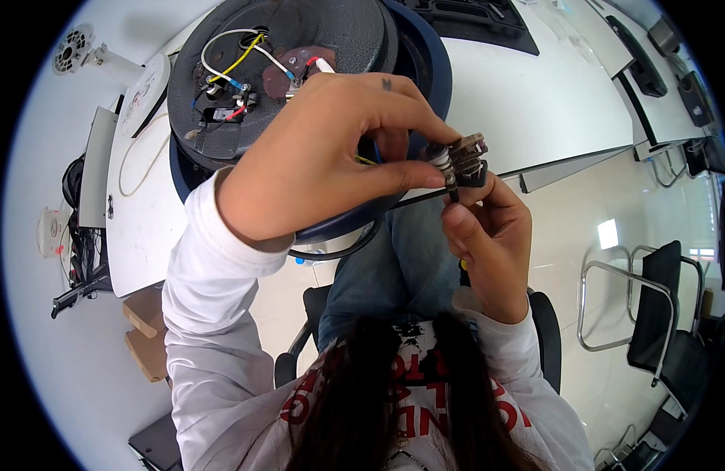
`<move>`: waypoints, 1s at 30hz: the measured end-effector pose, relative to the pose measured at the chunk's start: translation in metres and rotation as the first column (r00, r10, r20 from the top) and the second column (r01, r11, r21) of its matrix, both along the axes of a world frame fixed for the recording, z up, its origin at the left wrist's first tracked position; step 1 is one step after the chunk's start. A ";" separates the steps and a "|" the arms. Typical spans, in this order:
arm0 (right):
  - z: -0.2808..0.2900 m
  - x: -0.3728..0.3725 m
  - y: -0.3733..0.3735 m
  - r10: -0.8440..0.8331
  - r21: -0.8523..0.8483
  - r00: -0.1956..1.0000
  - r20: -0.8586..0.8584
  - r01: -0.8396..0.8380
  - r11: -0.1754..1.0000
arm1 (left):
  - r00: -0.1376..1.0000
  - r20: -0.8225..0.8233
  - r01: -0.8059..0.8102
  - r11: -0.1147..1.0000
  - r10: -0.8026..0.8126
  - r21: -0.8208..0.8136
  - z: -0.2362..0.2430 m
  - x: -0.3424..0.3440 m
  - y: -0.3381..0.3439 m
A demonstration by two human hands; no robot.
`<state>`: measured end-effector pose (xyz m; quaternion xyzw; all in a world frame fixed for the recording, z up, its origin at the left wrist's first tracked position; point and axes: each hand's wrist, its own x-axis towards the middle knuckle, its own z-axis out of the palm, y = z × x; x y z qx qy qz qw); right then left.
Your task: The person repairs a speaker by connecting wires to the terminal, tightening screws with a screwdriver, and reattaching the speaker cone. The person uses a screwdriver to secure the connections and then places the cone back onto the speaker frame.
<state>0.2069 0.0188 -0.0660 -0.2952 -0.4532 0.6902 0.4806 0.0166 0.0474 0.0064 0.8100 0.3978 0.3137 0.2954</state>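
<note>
My left hand (339, 145) pinches a small brown-and-black thermostat-like part (466, 157) with metal strips between thumb and fingers, just past the appliance's rim. Below it, my right hand (492, 235) is closed round what looks like a slim screwdriver (454, 195). Its dark shaft meets the underside of the part, and a bit of yellow and black (464, 271) shows under the palm; the fingers hide the rest. Under my left forearm lies a round dark-grey appliance body (300, 35), with white, yellow and red wires (235, 67) on its upturned underside.
A dark blue round shell (433, 74) surrounds the appliance body on the white table (519, 102). A black tray (480, 20) lies at the back. On the left stand a white fan (84, 51) and cardboard boxes (147, 334). A metal-framed chair (653, 306) is at right.
</note>
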 end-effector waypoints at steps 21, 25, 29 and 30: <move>-0.008 0.006 0.003 0.221 -0.085 0.967 -0.124 -0.233 0.969 | 0.999 0.013 0.049 0.998 -0.049 0.024 -0.003 -0.001 0.001; -0.001 -0.006 -0.004 0.075 -0.086 0.994 -0.079 -0.082 0.993 | 0.998 0.017 0.053 0.998 -0.053 0.018 -0.001 0.000 0.001; 0.003 -0.003 -0.001 0.092 -0.119 0.995 -0.036 -0.096 0.988 | 0.998 0.010 0.057 0.998 -0.057 0.013 -0.001 -0.001 0.001; 0.002 -0.001 0.001 0.118 -0.122 0.993 -0.029 -0.120 0.985 | 0.998 0.000 0.058 0.998 -0.058 0.010 0.000 -0.001 0.000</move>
